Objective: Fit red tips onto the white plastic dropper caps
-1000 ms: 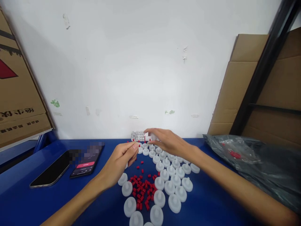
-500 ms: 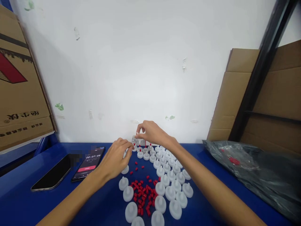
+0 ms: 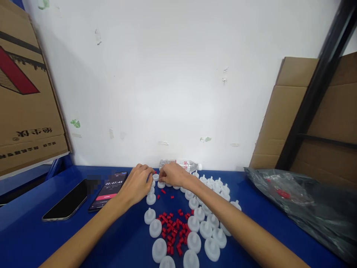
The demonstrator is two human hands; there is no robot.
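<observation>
Many white, round pieces with a thin nozzle, like this white nozzle cap [image 3: 159,250], stand on the blue table in a long loop. Small red caps [image 3: 174,232] lie loose inside it. My left hand [image 3: 137,185] is curled at the far left of the loop, its fingertips beside a white piece with a red tip [image 3: 155,172]. What the fingers hold, if anything, is hidden. My right hand [image 3: 174,175] reaches across the far end, fingers pinched at the top of another white nozzle cap [image 3: 161,184]. Its fingers cover whatever is between them.
A clear bottle [image 3: 192,166] lies against the wall behind my right hand. Two phones lie left: a dark one [image 3: 67,203] and one showing a timer [image 3: 108,191]. A grey plastic bag [image 3: 295,208] lies right. Cardboard boxes [image 3: 30,100] stand at both sides.
My right hand has come down from above the far row to a white nozzle cap, and more of the bottle shows. My left hand stays close to its place. The view has shifted slightly.
</observation>
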